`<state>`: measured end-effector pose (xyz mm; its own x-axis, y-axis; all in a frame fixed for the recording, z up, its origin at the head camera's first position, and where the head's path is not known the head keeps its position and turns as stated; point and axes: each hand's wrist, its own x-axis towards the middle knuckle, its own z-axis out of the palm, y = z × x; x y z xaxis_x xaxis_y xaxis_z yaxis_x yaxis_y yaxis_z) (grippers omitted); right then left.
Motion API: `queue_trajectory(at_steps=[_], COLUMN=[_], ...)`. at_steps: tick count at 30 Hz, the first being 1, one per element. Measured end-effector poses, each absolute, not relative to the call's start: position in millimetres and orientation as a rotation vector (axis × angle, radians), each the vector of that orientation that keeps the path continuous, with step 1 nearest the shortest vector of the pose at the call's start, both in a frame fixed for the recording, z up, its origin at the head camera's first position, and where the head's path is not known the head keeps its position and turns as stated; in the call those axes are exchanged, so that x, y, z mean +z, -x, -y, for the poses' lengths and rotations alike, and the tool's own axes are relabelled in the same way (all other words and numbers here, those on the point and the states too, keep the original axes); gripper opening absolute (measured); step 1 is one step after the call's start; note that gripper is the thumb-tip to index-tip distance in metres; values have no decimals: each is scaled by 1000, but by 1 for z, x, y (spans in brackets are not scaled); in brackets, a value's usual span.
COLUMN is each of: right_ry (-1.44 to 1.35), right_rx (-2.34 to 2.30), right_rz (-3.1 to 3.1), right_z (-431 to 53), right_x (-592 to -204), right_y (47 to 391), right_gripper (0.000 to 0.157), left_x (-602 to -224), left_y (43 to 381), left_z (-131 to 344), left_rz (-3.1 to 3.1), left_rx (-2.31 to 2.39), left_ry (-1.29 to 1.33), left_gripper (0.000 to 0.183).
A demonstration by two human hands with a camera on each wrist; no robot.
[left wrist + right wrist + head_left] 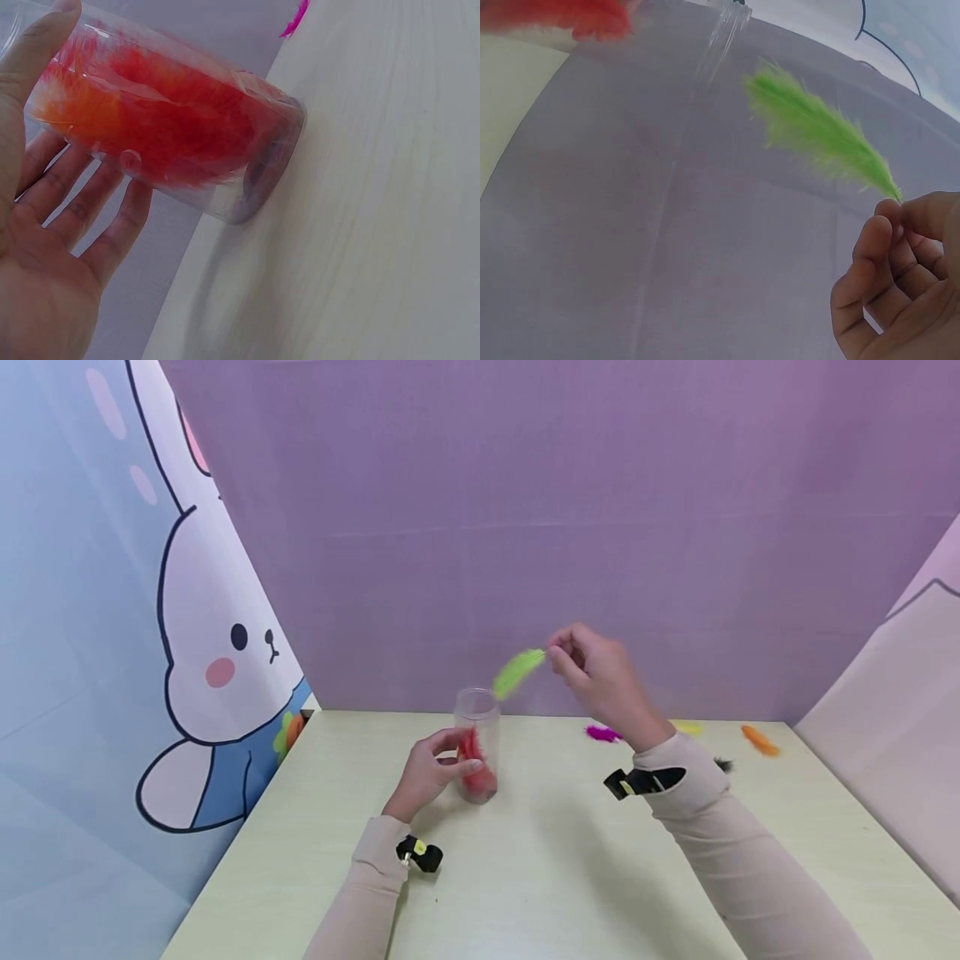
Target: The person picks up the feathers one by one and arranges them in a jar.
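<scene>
Green feather (519,672) held near clear jar (487,717); right hand (603,685) fingers pinch one end, apparently to avoid crushing it. Left hand (429,770) fingers grasp the jar, presumably steadying it on the desk (525,885).

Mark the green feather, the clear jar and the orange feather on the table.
Green feather (817,135), right wrist view, middle of plume.
Clear jar (483,718), head view, its upper wall.
Orange feather (761,741), head view, middle of plume.
</scene>
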<state>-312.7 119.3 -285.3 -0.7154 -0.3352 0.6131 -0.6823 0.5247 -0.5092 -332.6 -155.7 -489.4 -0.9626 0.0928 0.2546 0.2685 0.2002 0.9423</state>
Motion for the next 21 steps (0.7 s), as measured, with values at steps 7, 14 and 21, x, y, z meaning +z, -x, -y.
queue_trajectory(at_steps=[7, 14, 21], right_ry=[-851, -880, -908], right_rx=[1001, 891, 761], right_rz=[2399, 2452, 2509], right_z=[-106, -96, -89], right_x=[-289, -292, -296], right_y=[319, 321, 323], right_gripper=[11, 12, 14], left_x=[-487, -487, -489], left_y=[332, 331, 334], left_z=[155, 156, 156], left_rz=[2312, 2327, 2325], left_rx=[-1879, -1871, -1860], left_ry=[351, 342, 363], left_gripper=[55, 56, 57])
